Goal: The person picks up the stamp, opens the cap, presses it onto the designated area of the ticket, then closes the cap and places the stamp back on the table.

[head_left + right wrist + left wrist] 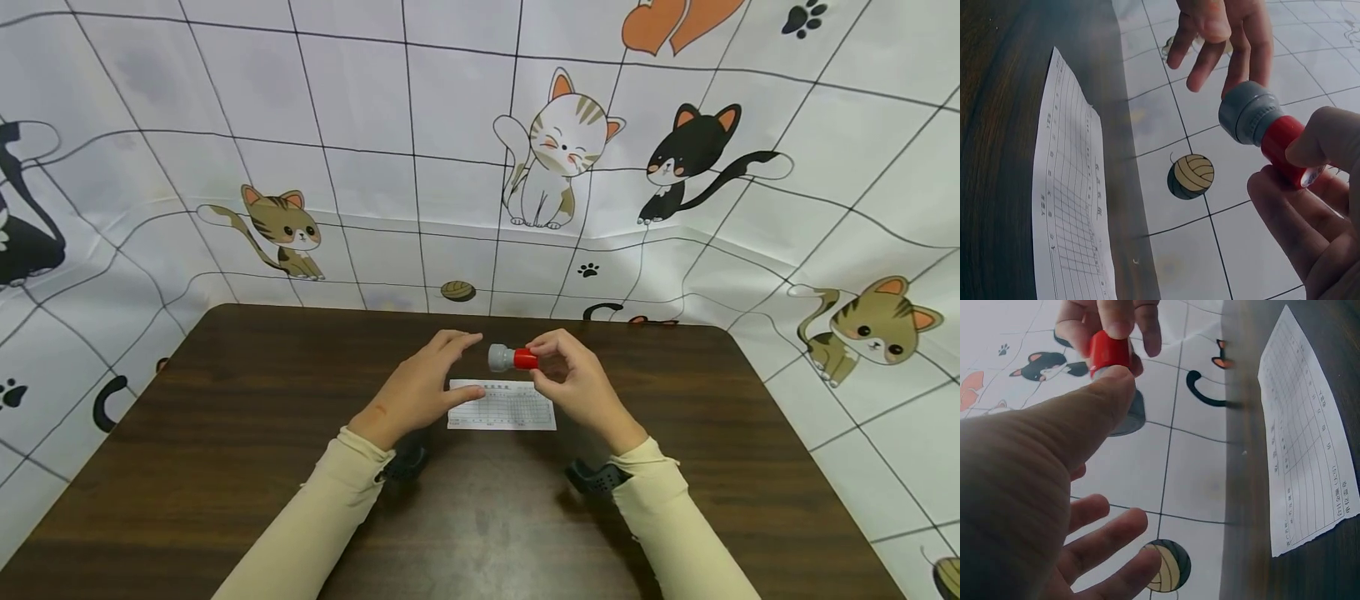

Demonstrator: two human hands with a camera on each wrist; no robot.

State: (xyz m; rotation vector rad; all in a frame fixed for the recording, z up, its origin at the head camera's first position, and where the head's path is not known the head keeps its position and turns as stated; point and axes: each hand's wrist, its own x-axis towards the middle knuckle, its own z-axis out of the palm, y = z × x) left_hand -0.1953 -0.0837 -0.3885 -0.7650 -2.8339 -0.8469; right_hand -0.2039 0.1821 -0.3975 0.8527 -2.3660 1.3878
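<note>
My right hand [581,383] pinches a small red and grey cylinder [514,358] between thumb and fingers. It grips the red body, whose pale round end shows beside the thumb in the right wrist view. The wider grey head [1249,112] points toward my left hand [420,385]. That hand holds nothing; its fingers are spread, with the tips close to the grey head. In the left wrist view its thumb [1094,403] overlaps the cylinder. A printed paper form [513,410] with a grid lies on the table below the hands.
The dark wooden table [225,433] ends at a white sheet [360,192] with grid lines and cartoon cats, which rises behind it and at both sides. Black bands [596,479] circle both wrists by the pale sleeves.
</note>
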